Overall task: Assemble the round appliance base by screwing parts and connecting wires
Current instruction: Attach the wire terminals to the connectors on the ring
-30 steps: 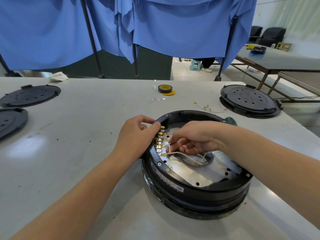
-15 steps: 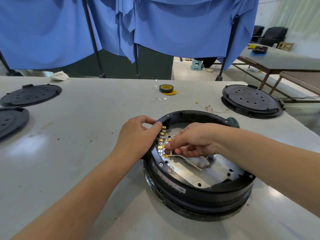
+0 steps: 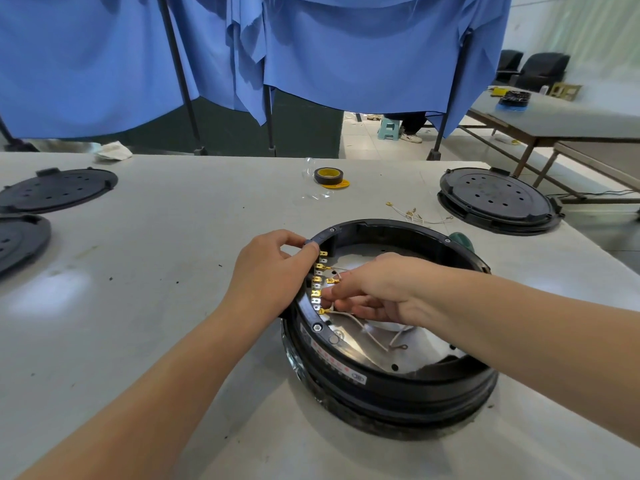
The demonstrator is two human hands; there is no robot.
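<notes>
Centrally on the table [image 3: 173, 306] sits the round base [image 3: 388, 382]. Left hand [image 3: 273, 271] curls over its rim, gripping; right hand [image 3: 381, 289] reaches inside, fingertips pinching a white wire [image 3: 363, 329] beside the brass terminals [image 3: 317, 289].

Hands [image 3: 377, 289] crowd round base [image 3: 398, 386] left rim; table [image 3: 166, 244] bare leftward; tape roll [image 3: 328, 176] beyond.

I note both forearms reaching forward, bare to the wrist. My left hand [image 3: 273, 271] is curled, thumb and forefinger pinching at the fingertips. My right hand [image 3: 384, 289] lies palm down, wrist bent leftward, fingers curled under in a pinching grip
</notes>
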